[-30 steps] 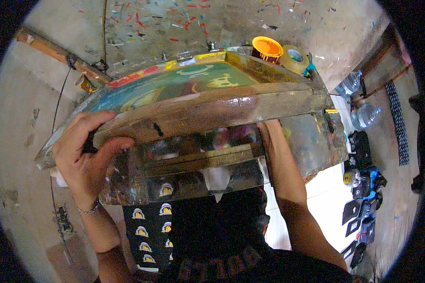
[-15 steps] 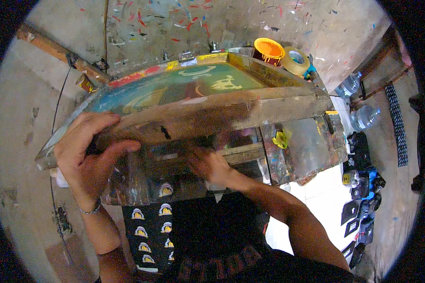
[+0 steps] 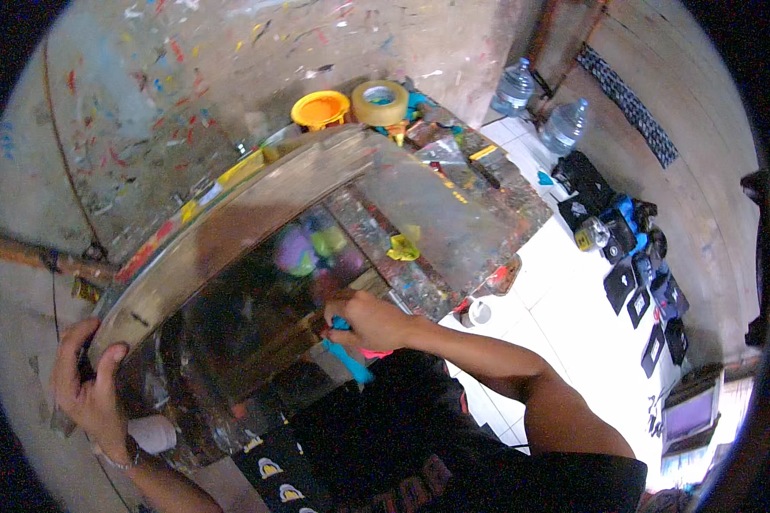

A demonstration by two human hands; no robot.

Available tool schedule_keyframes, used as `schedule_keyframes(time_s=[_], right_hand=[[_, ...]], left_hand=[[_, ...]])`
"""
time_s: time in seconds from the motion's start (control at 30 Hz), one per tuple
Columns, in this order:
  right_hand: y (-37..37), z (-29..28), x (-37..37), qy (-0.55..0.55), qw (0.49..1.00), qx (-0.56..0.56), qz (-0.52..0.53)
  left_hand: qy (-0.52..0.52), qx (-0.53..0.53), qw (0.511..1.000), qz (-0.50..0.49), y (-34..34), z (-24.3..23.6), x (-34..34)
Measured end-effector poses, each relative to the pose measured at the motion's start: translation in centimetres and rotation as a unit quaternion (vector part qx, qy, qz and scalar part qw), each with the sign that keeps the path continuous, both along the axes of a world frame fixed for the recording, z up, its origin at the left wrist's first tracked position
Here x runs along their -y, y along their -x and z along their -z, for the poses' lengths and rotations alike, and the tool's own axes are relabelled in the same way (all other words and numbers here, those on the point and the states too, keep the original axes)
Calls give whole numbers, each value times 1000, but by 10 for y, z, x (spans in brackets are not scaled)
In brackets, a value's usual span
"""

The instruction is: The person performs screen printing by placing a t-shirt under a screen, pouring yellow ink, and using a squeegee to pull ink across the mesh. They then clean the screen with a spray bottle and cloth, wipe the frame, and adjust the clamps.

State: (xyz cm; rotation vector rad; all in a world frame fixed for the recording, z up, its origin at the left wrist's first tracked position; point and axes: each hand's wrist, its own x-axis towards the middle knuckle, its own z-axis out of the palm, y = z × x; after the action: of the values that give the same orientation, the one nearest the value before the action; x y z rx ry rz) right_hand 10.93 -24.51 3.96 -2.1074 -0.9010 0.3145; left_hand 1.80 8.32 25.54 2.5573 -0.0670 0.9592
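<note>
My left hand point(image 3: 91, 385) grips the left end of a paint-stained wooden screen frame point(image 3: 239, 212), its thumb and fingers around the edge. The frame is tilted up, with its near side raised over the bench. Below it lies a dark, shiny surface point(image 3: 218, 342). My right hand point(image 3: 376, 325) is closed on a turquoise rag point(image 3: 351, 362) near the bench's front edge. A bit of pink material point(image 3: 375, 353) shows under that hand; whether I hold it too, I cannot tell. Beside my left wrist is a pale cylinder point(image 3: 152, 434).
A tub of orange paint point(image 3: 321, 109) and a tape roll point(image 3: 380, 104) stand behind the frame. On the bench's right lies a yellow crumpled scrap point(image 3: 404, 247). Water bottles point(image 3: 565, 126) and a pile of black fabric items point(image 3: 633, 239) occupy the tiled floor point(image 3: 565, 316) at right.
My view has swung to the right. The frame's near side is tipped up more steeply. My right hand, formerly under the frame, is now out at the front edge with the turquoise rag showing.
</note>
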Motion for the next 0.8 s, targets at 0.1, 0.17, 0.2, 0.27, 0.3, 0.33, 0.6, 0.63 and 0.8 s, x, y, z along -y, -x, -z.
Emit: schedule_keyframes(time_s=[0.1, 0.17, 0.2, 0.27, 0.3, 0.33, 0.6, 0.63, 0.8], right_hand=[[-9, -54, 66, -143, 988, -49, 30], [-26, -88, 107, -197, 967, 52, 152], [-38, -104, 129, -188, 956, 49, 220], [-77, -126, 158, -254, 914, 84, 306], [-99, -133, 172, -206, 898, 81, 380], [-126, -135, 179, -200, 884, 91, 412], [-317, -84, 158, -211, 846, 186, 452], [-333, -78, 151, -206, 846, 184, 456], [-411, -75, 108, -176, 819, 168, 520]], left_hand=[[-27, -19, 999, 6, 0, -1, -7], [-24, -14, 1000, 4, -2, -1, -9], [-23, -12, 1000, -1, 0, -2, -9], [-67, 2, 998, 3, -2, -4, -9], [-65, -4, 998, 9, -2, -5, -8], [-63, -13, 998, 15, -1, -6, -7], [-68, -8, 998, 0, 4, -4, -2], [-81, -9, 997, 8, 4, -3, -2], [-12, -69, 997, -25, 12, -2, -14]])
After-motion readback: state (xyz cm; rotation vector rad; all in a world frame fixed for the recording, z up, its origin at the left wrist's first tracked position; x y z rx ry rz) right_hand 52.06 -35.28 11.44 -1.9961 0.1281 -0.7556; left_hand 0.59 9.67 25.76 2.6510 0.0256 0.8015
